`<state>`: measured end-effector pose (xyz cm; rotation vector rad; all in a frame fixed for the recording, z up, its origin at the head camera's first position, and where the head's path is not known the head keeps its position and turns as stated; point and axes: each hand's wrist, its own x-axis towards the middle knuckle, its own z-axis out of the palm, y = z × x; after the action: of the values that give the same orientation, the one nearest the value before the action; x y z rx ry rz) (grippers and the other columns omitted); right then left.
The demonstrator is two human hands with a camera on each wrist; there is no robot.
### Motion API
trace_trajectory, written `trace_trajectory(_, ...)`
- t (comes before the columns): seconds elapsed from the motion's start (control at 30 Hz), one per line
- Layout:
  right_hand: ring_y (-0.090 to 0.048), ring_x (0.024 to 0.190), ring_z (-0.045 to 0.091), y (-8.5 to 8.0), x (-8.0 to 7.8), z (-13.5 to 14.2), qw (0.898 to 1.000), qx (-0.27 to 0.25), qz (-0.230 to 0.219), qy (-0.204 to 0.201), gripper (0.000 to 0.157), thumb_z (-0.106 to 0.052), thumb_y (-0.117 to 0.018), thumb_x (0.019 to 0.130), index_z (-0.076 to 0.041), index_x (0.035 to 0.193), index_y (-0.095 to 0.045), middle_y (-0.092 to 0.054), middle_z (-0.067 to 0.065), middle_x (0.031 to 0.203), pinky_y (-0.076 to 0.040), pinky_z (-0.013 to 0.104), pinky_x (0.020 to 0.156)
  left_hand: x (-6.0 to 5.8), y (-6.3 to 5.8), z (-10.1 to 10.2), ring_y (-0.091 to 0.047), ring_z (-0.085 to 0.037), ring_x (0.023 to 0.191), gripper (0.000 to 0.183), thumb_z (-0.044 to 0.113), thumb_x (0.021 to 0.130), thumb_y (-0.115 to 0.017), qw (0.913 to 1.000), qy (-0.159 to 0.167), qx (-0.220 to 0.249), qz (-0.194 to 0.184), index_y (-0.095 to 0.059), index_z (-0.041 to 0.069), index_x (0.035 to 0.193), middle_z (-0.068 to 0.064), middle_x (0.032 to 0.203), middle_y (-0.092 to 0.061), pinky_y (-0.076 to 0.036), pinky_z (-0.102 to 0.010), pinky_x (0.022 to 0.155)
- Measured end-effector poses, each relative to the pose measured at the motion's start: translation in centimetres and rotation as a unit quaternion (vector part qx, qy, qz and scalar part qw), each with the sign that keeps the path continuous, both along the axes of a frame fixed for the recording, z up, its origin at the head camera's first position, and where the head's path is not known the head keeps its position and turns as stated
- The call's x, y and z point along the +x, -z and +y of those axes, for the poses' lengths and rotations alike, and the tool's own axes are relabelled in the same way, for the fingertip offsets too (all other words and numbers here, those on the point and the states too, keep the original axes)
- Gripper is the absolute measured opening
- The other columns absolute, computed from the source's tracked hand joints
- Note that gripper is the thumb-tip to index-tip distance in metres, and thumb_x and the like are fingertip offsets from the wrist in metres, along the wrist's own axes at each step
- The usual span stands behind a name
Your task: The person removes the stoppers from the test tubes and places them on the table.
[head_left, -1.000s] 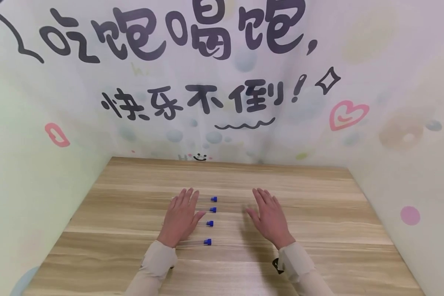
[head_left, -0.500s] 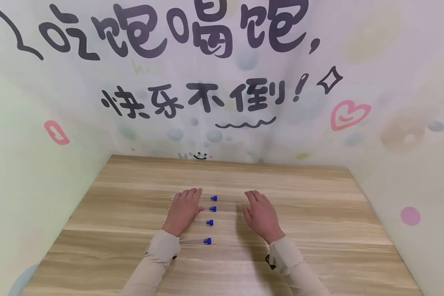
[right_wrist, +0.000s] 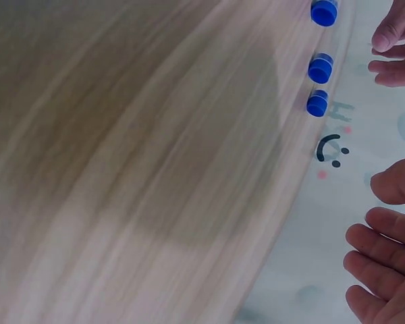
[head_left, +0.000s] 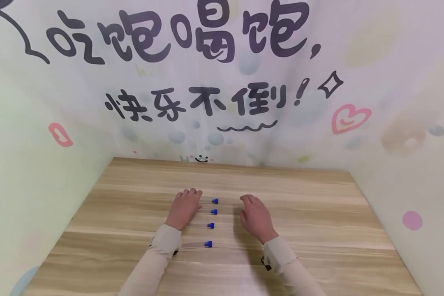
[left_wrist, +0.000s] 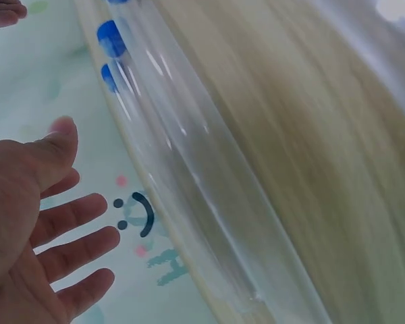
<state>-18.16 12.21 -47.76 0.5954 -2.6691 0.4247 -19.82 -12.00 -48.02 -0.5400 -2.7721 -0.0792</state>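
Several clear tubes with blue caps lie side by side on the wooden table, caps pointing right; the nearest tube (head_left: 193, 246) shows most of its length in the head view. My left hand (head_left: 184, 209) is over the farther tubes and hides much of them. In the left wrist view its fingers (left_wrist: 77, 260) are relaxed and apart, holding nothing, with a long clear tube (left_wrist: 209, 158) beside them. My right hand (head_left: 257, 218) is to the right of the blue caps (right_wrist: 320, 69), its fingers loosely bent and holding nothing, its shadow on the wood beside it.
The wooden table (head_left: 311, 197) meets a printed white wall (head_left: 274, 144) at the back, with black lettering and pink hearts. Side walls stand left and right of the table. A dark band (head_left: 266, 263) shows at the right cuff.
My right hand has moved left toward the caps, and its fingers have bent a little. The left hand has shifted slightly right, its fingers drawn closer. The tubes lie as before.
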Motion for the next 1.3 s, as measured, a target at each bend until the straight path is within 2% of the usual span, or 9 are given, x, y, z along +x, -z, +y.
trace_trajectory(0.23,-0.063,0.101,0.028,0.1,0.3,-0.3,1.000,0.002,-0.005,-0.008,0.031,-0.002,-0.067,0.078,0.002,0.108,-0.061,-0.064,0.013,0.107,-0.050,0.037,0.090,-0.1,0.3,0.0,-0.062,-0.028,0.091,0.029,0.025,0.085,-0.070,0.9992,0.000,0.010,-0.040,-0.060,0.006,0.105,-0.011,0.098,-0.063,-0.050,-0.044,0.079)
trace_trajectory(0.47,-0.061,0.105,0.029,-0.5,0.1,-0.2,1.000,0.002,-0.007,0.002,0.033,-0.003,-0.066,0.079,0.001,0.111,-0.060,-0.063,0.014,0.111,-0.048,0.039,0.094,-0.2,-0.2,0.3,-0.060,-0.025,0.079,0.023,0.022,0.084,-0.072,0.9998,0.015,0.002,-0.016,-0.058,0.006,0.094,-0.008,0.086,-0.059,-0.051,-0.039,0.069)
trace_trajectory(0.7,-0.062,0.103,0.028,-0.6,0.2,-0.2,1.000,0.006,-0.005,0.000,0.031,-0.003,-0.067,0.080,0.000,0.110,-0.060,-0.064,0.013,0.109,-0.049,0.038,0.091,0.3,-0.5,0.3,-0.060,-0.019,0.061,0.014,0.013,0.085,-0.070,0.9987,0.035,0.017,-0.032,-0.057,0.008,0.082,-0.005,0.073,-0.061,-0.049,-0.030,0.052)
trace_trajectory(0.77,-0.062,0.102,0.028,-0.6,0.3,-0.3,1.000,0.005,-0.005,-0.003,0.030,-0.004,-0.067,0.080,0.000,0.109,-0.060,-0.064,0.012,0.108,-0.050,0.038,0.091,0.6,-0.6,0.4,-0.057,-0.016,0.058,0.015,0.011,0.086,-0.069,0.9978,0.038,0.023,-0.048,-0.056,0.009,0.078,-0.003,0.069,-0.060,-0.047,-0.029,0.050)
trace_trajectory(0.83,-0.062,0.102,0.027,-0.5,0.5,-0.4,1.000,0.004,-0.006,-0.006,0.029,-0.004,-0.067,0.081,0.000,0.109,-0.061,-0.064,0.012,0.108,-0.050,0.037,0.090,1.2,-1.0,0.4,-0.051,-0.012,0.055,0.020,0.012,0.087,-0.067,0.9952,0.042,0.033,-0.082,-0.054,0.011,0.071,0.000,0.064,-0.055,-0.043,-0.027,0.049)
trace_trajectory(1.0,-0.062,0.100,0.026,-0.1,0.7,-0.2,1.000,0.001,-0.002,-0.005,0.028,-0.003,-0.068,0.080,0.000,0.107,-0.061,-0.065,0.011,0.105,-0.051,0.037,0.088,2.7,-1.4,0.2,-0.040,-0.009,0.055,0.025,0.021,0.086,-0.066,0.9837,0.053,0.050,-0.164,-0.051,0.015,0.067,0.006,0.061,-0.046,-0.036,-0.026,0.050)
trace_trajectory(1.13,-0.063,0.101,0.027,0.1,1.0,-0.1,1.000,-0.002,-0.011,-0.004,0.028,-0.004,-0.068,0.080,0.000,0.107,-0.062,-0.065,0.012,0.106,-0.051,0.037,0.090,3.5,-0.7,0.1,-0.040,-0.009,0.056,0.025,0.030,0.084,-0.067,0.9779,0.066,0.049,-0.192,-0.052,0.014,0.072,0.006,0.062,-0.046,-0.036,-0.027,0.051)
trace_trajectory(1.3,-0.063,0.101,0.027,0.4,1.3,-0.1,1.000,0.000,-0.014,-0.007,0.027,-0.005,-0.068,0.081,0.000,0.106,-0.062,-0.065,0.012,0.105,-0.051,0.037,0.089,4.6,-0.6,-0.1,-0.039,-0.009,0.057,0.030,0.036,0.081,-0.069,0.9673,0.073,0.063,-0.235,-0.053,0.013,0.072,0.006,0.062,-0.043,-0.033,-0.026,0.052)
